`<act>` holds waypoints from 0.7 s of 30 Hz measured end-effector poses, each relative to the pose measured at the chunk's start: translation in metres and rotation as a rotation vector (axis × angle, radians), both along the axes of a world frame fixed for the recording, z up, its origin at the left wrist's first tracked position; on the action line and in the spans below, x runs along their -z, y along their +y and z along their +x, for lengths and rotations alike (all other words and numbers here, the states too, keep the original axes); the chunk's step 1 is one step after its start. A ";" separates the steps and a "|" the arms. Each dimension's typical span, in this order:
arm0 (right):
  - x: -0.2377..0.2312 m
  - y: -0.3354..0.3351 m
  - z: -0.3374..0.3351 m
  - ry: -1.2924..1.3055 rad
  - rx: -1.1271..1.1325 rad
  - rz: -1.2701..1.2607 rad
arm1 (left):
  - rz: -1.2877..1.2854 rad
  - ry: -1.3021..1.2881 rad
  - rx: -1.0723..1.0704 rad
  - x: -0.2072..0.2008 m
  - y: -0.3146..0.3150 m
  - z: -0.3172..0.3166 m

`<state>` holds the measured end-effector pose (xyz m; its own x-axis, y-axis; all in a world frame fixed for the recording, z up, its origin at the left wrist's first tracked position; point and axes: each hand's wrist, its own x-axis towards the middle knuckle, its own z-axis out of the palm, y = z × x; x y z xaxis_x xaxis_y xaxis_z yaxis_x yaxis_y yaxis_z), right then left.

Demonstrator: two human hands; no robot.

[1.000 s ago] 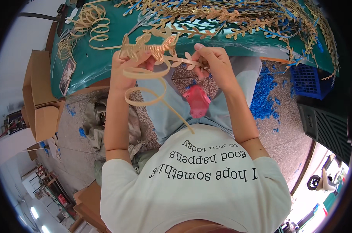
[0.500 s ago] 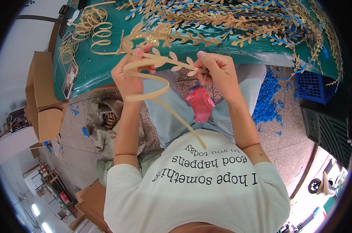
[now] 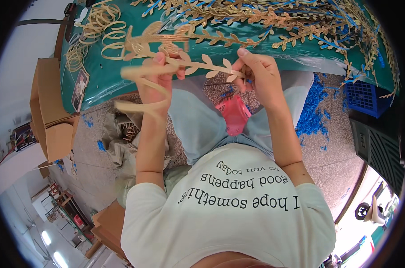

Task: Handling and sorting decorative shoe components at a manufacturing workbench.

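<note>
A gold leaf garland [image 3: 207,65] stretches between my two hands above my lap. My left hand [image 3: 157,85] pinches its left part, together with a beige flat strip [image 3: 142,71] that hangs in loose, motion-blurred coils over my wrist. Glittery gold leaves [image 3: 151,39] stick up above the left fingers and run on toward the table. My right hand [image 3: 263,78] grips the garland's right end between thumb and fingers; the tip itself is partly hidden by the fingers.
Many gold and blue leaf garlands [image 3: 260,18] lie over the green table [image 3: 95,87]. Beige strip coils [image 3: 115,33] and a phone [image 3: 80,87] are at its left. A pink object [image 3: 234,115] lies in my lap. A blue crate [image 3: 365,100] stands right, a cardboard box [image 3: 48,94] left.
My right hand has shifted slightly right with the garland's end. The beige coil has swung left over my left wrist, and its long tail no longer crosses my lap.
</note>
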<state>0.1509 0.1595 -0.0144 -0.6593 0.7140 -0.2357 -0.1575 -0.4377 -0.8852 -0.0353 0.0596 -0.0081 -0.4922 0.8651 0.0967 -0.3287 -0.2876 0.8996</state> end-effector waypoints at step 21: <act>-0.005 -0.010 0.016 -0.131 0.018 0.270 | -0.053 1.220 -0.223 -0.009 -0.001 0.000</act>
